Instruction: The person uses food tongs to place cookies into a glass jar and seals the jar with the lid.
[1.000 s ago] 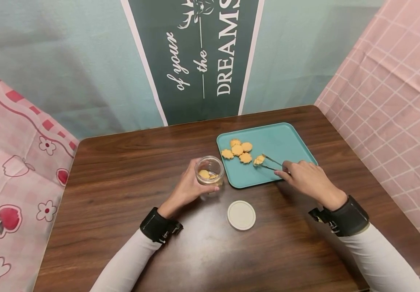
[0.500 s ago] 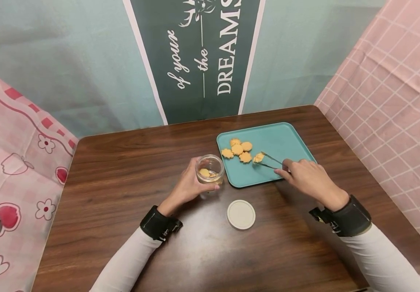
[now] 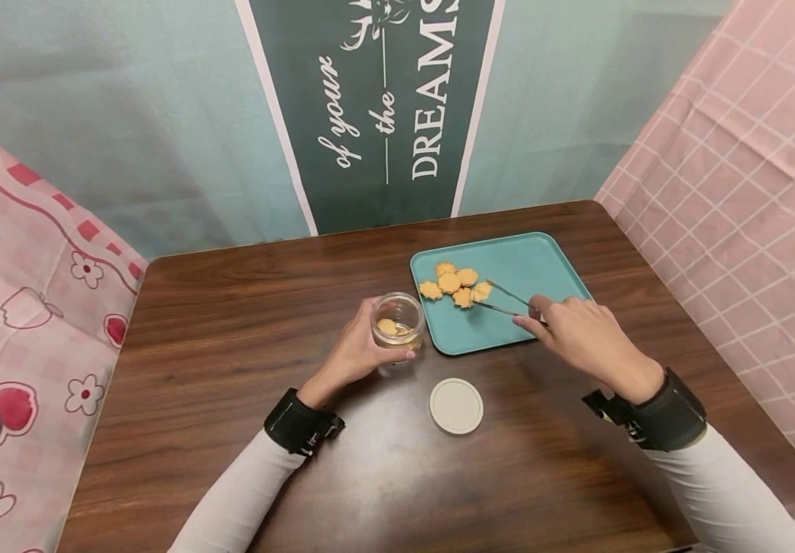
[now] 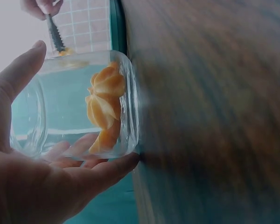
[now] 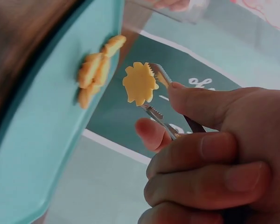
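Head view: left hand (image 3: 359,355) curls round the small clear glass jar (image 3: 397,322) at frame centre, standing on the dark wooden table (image 3: 231,338) just beside the left rim of the teal rectangular plastic tray (image 3: 542,265). Right hand (image 3: 580,334) pinches thin metal tongs (image 3: 504,301), tips closed on one orange flower-shaped cookie (image 3: 481,291) above the tray, beside the four-cookie cluster (image 3: 454,281). Right half of tray is bare. Round white lid (image 3: 456,406) lies below, apart from both hands, bare wood around it.

Left wrist view: jar (image 4: 79,105) holds cookies; fingers (image 4: 102,170) wrap its underside.

Right wrist view: tongs (image 5: 161,100) grip the cookie (image 5: 140,84) clear of the tray surface (image 5: 46,154).
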Demonstrator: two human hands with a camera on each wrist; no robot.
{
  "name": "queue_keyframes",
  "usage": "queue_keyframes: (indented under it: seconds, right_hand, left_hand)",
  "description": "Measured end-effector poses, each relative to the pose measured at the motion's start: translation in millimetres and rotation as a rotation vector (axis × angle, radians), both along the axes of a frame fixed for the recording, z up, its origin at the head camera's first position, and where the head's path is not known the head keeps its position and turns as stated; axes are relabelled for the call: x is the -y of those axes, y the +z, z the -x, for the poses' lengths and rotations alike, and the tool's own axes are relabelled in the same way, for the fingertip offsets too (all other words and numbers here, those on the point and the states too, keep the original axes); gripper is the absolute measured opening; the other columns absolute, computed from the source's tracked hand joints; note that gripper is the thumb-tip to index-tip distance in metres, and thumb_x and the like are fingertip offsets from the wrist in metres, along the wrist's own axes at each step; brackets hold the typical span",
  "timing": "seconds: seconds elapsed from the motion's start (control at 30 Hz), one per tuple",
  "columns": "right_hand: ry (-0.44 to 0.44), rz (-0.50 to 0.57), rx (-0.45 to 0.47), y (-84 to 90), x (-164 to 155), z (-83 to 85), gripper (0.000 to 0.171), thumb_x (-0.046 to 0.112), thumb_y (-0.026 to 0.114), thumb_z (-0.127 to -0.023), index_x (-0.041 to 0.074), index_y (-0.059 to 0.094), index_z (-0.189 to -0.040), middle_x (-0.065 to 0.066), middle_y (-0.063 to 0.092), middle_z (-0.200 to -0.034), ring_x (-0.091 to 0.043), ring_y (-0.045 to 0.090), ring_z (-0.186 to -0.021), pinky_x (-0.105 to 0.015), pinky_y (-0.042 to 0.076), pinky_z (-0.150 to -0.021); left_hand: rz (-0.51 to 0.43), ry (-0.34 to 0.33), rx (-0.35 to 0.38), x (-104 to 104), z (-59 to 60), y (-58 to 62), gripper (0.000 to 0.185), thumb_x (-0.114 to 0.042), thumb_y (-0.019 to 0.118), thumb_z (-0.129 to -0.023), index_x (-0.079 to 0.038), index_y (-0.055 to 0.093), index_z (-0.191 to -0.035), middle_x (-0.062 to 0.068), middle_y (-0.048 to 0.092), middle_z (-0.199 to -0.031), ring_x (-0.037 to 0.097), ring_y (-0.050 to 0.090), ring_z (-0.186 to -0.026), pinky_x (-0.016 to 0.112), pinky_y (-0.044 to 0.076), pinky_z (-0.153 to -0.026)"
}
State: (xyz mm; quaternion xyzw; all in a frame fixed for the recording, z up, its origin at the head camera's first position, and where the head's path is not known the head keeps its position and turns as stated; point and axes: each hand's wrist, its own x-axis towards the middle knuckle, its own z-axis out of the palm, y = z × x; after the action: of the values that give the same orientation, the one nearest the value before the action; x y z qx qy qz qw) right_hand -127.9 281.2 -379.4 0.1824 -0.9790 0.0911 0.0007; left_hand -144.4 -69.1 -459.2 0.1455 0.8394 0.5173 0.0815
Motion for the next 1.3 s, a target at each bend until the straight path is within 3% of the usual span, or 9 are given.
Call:
queue_keyframes:
  seconds: [0.77,1.3]
  right_hand:
    - [0.088,0.036,-0.103,32.2,44,-2.4,0.026,0.039,0.068,-0.105,0.013,0.067,-0.098,0.006,0.04,-0.049,-0.014,0.042,-0.048,-0.033,0.033,-0.047]
    - [0.165,0.059,-0.053,29.5,79,-6.7,0.026,0.042,0.067,-0.104,0.017,0.066,-0.1,0.007,0.041,-0.049,-0.012,0.045,-0.048,-0.032,0.032,-0.047]
  left_hand:
    - [-0.005,-0.004,-0.006,2,1.3,-1.2,0.096,-0.022,0.098,-0.075,-0.004,0.041,-0.15,0.018,0.059,-0.151,0.034,0.054,-0.141,0.052,0.04,-0.117]
    - [-0.019,-0.006,-0.003,0,1.2,-1.0,0.093,-0.022,0.098,-0.076,-0.006,0.042,-0.149,0.017,0.059,-0.152,0.034,0.054,-0.141,0.051,0.042,-0.115]
